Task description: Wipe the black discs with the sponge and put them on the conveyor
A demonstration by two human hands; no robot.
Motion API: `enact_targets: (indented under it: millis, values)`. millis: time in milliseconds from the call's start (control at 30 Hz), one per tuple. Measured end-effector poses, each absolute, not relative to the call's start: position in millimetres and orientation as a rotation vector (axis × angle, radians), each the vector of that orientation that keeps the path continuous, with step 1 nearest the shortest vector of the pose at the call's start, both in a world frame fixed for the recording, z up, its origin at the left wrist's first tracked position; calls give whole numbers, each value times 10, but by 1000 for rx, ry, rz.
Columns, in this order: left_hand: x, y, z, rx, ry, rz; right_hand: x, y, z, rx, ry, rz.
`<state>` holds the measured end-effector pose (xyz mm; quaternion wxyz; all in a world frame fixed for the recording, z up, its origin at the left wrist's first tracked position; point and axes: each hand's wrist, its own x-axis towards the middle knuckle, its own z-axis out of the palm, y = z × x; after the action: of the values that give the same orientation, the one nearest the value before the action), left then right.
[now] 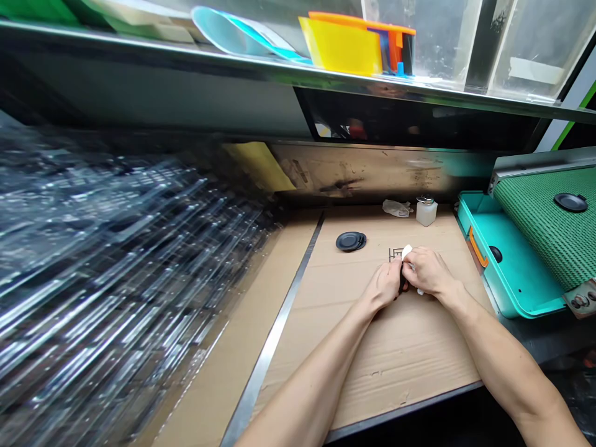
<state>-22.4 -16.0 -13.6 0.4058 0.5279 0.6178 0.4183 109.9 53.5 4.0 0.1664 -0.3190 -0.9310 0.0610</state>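
My left hand (384, 287) is closed around a small black part (402, 283), mostly covered by the fingers. My right hand (429, 270) presses close against it, its fingers pinching a piece of white cloth or tissue (406, 251) that sticks up between the two hands. Both hands are over the cardboard sheet (363, 347) on the bench. Farther back on the left lie a few overlapping flat, round black pieces (349, 241), each with a small tab.
A small squarish dispenser bottle (426, 212) and crumpled clear plastic (397, 208) stand behind. On the right, a green conveyor belt (549, 217) carries a round black piece (570, 202) above a teal bin (516, 292). Stacked clear plastic trays (116, 273) fill the left.
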Motion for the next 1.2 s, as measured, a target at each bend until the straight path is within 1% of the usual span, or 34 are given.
enact_targets:
  millis: [133,233,300,400,533,667,900,967,1200]
  values:
    - [-200,-172,-129,1301,1565,1059,1090,526,35,-999,-2629,227]
    - [-206,-145,-147,1080,1539,1101,1101,542,14,-1063,-2578,312]
    - [-245,-110,-144,766,1384,1167,1115,572,-17,-1053,-2499,351]
    - [-344,-68,-100,289,1014,1172,1132,629,-75,-993,-2329,374]
    - [-443,-58,-32,-6,805,1181,1131,678,-108,-960,-2175,497]
    - [-447,-59,-36,-42,759,1205,1130,703,-89,-1020,-2063,684]
    - [-423,-43,-102,19,780,1217,1131,695,-75,-1005,-2196,781]
    - [-408,-45,-111,54,806,1211,1129,679,-71,-941,-2282,765]
    - [-295,-83,-107,352,1003,1133,1131,698,-120,-792,-2492,551]
